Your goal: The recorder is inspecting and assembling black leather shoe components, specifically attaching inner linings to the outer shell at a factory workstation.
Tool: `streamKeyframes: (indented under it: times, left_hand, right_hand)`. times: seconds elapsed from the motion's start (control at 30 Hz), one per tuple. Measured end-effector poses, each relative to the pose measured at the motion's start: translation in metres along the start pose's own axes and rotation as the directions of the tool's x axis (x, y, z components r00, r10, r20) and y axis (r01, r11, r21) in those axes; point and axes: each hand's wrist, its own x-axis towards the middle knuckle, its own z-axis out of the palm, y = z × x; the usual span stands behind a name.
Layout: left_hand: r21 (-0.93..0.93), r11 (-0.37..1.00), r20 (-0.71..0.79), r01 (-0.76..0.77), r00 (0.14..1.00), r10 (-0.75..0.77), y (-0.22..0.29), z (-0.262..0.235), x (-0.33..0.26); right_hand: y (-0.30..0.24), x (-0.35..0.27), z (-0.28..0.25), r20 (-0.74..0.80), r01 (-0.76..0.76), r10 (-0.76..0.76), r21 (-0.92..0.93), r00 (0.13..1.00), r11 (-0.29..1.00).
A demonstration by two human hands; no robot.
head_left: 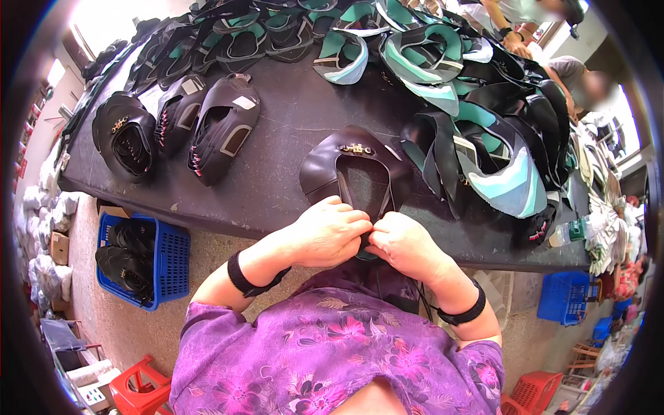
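Observation:
A black leather shoe upper (319, 162) with a gold buckle ornament lies at the table's near edge, its rounded front pointing away from me. Both of my hands meet at its near end. My left hand (332, 232) is closed on the left side of the opening, fingers curled over the edge. Close beside it, my right hand (407, 245) pinches the right side near the heel. The fingertips and the part of the upper between them are mostly hidden. Just right of this piece lie more black uppers (434, 155), some with teal and light-blue linings (508, 176).
Finished-looking black uppers (225, 128) rest on the dark table (290, 97) at left. Rows of uppers (245, 41) cover its far side. A blue basket (169, 259) holding black pieces stands lower left, near a red stool (140, 387). A bottle (568, 232) lies at right; people work beyond.

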Motion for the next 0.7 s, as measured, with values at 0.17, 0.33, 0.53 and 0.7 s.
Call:
streamKeyframes:
  times: [0.17, 0.33, 0.53, 0.7]
  left_hand:
    - [-0.042, 0.990, 0.058, -0.134, 0.989, 0.137, 0.004, -0.007, 0.004]
    - [-0.001, 0.983, 0.117, -0.182, 0.976, 0.181, -0.006, -0.004, 0.004]
    - [-0.169, 0.958, 0.030, -0.231, 0.970, 0.239, -0.018, -0.014, 0.006]
    - [-0.376, 0.909, -0.066, -0.177, 0.984, 0.164, -0.019, -0.032, 0.014]
  right_hand:
    - [-0.001, -0.007, -0.007, 0.108, -0.036, 0.026, 0.092, 0.994, 0.995]
    - [-0.001, -0.012, -0.013, 0.084, -0.016, 0.003, 0.152, 0.996, 0.988]
    - [0.000, -0.008, -0.020, 0.065, -0.083, 0.071, 0.211, 0.995, 0.974]
    - [0.000, 0.007, -0.043, 0.012, -0.094, 0.098, 0.394, 0.995, 0.914]
